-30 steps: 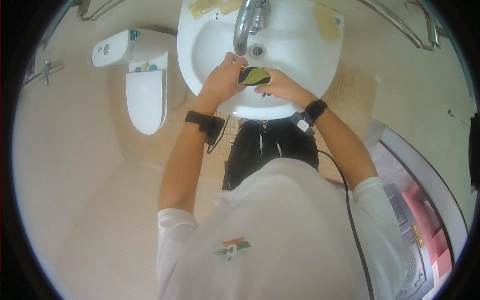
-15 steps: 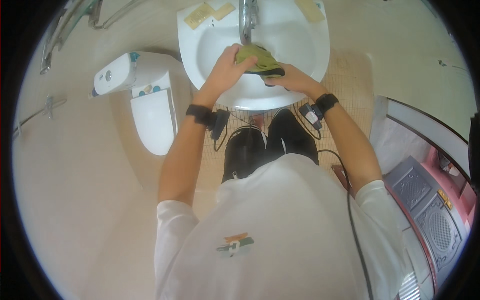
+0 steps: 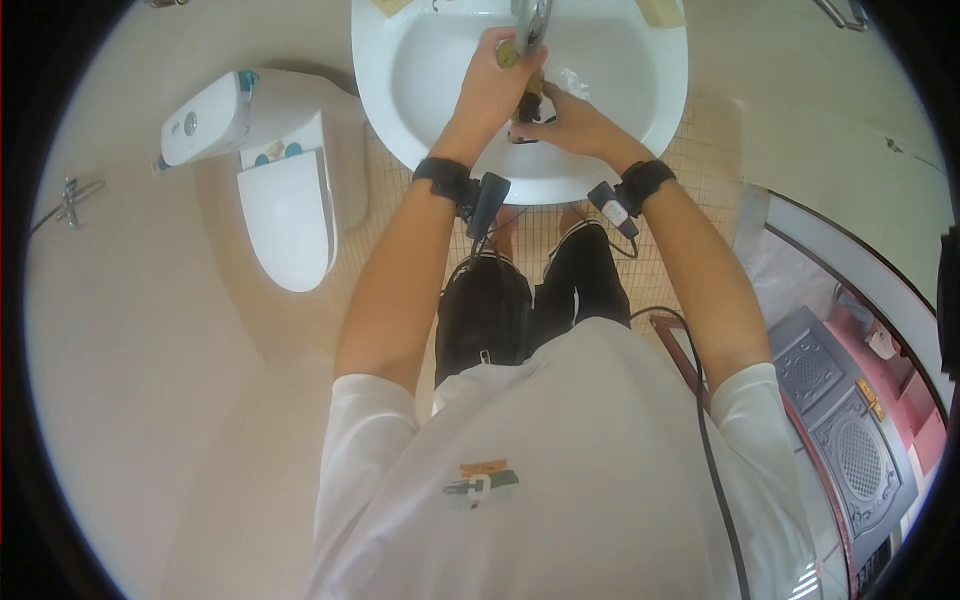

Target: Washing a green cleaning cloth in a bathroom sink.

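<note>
An olive-green cloth item with black trim [image 3: 531,101] is held over the white sink [image 3: 420,75], just under the chrome faucet [image 3: 534,22]. It looks bunched up, and its exact kind cannot be made out. My left hand [image 3: 492,88] grips its upper left part, fingers curled beside the spout. Lower down on the right, my right hand [image 3: 582,124] closes round the dark end with the thumb in front. A bright patch in the basin beside the cloth looks like water. The fingers partly hide the cloth.
A white toilet [image 3: 290,215] stands left of the sink. Yellowish labels [image 3: 661,11] stick to the sink's back rim. Black wrist straps with small boxes [image 3: 487,203] and a cable [image 3: 703,430] are on me. A grey patterned panel [image 3: 850,440] shows at the right.
Both hands have drawn the cloth up closer beneath the faucet. It was spread wider between them and now hangs narrower and more upright. My view has shifted slightly.
</note>
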Motion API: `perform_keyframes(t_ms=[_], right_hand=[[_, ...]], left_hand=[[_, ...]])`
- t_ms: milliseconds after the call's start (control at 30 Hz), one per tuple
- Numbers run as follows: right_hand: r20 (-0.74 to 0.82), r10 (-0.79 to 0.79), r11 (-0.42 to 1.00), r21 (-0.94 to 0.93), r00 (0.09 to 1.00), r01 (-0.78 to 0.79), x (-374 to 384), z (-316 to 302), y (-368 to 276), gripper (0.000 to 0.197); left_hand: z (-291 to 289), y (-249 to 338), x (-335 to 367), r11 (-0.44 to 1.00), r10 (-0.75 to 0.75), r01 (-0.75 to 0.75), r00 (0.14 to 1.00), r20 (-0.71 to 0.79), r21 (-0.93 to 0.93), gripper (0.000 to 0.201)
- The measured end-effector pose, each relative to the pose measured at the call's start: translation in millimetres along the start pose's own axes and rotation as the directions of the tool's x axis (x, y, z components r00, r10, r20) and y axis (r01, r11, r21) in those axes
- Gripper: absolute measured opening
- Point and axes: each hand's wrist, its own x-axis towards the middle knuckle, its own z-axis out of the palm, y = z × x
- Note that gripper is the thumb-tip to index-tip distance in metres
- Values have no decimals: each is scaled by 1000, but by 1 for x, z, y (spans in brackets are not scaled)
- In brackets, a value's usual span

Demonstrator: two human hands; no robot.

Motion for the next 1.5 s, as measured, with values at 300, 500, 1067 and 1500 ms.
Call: perform_keyframes(t_ms=[300, 500, 1067, 1500], right_hand=[[-120, -90, 992, 82, 989, 100, 5, 19, 33, 92], [-56, 59, 998, 23, 997, -58, 2, 30, 28, 70], [60, 94, 848, 518, 994, -111, -7, 36, 51, 58], [-1, -132, 921, 370, 991, 123, -5, 41, 61, 72]], left_hand=[[24, -43, -4, 974, -94, 76, 993, -75, -213, 53], [26, -38, -9, 833, -248, 215, 969, 4, -509, 56], [30, -33, -20, 663, -176, 249, 969, 176, -706, 40], [39, -55, -22, 664, -125, 235, 971, 204, -710, 49]])
